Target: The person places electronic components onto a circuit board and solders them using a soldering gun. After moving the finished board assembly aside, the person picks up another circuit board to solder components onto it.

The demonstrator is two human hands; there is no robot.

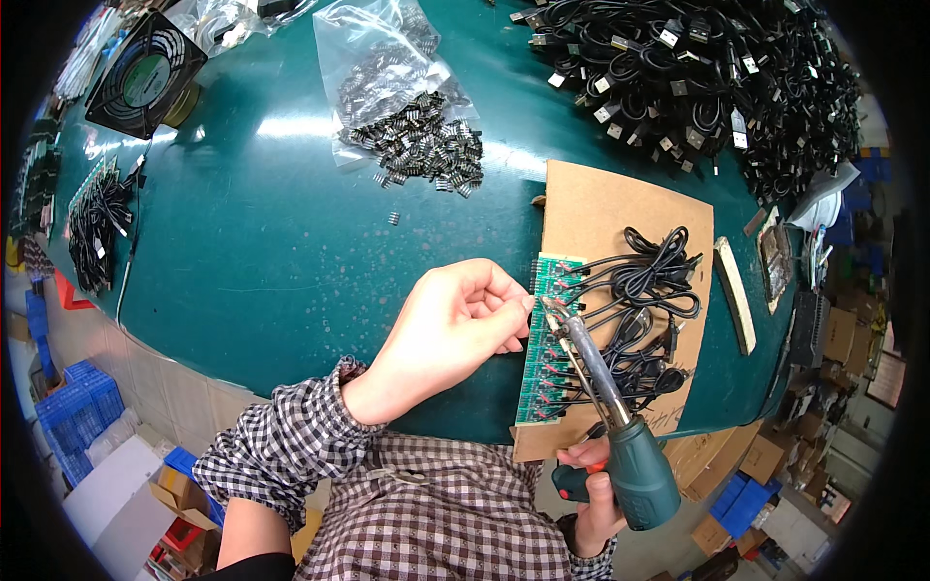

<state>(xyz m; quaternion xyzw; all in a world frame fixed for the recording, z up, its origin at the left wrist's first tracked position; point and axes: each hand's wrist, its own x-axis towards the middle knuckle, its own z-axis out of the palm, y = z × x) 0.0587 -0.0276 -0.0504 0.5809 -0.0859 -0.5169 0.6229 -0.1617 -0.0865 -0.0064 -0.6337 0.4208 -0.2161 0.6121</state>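
Observation:
A strip of green circuit boards [542, 373] lies along the left edge of a brown cardboard sheet [620, 208], with black cables [647, 276] running off to the right. My left hand [450, 315] is pinched at the strip's left edge; whatever its fingertips hold is too small and hidden to make out. Black pin headers [535, 275] line that edge above the fingertips. My right hand [596, 504] grips a green pistol-style soldering iron [644, 479] from below. Its metal tip reaches the boards just right of my left fingertips.
A plastic bag [373, 58] spills a heap of small pin headers [426, 145] at the back. One loose header [393, 219] lies nearer. Bundled USB cables [668, 73] pile up back right. A black fan [145, 77] and cabled boards [97, 228] are left; a pale strip [735, 295] lies right.

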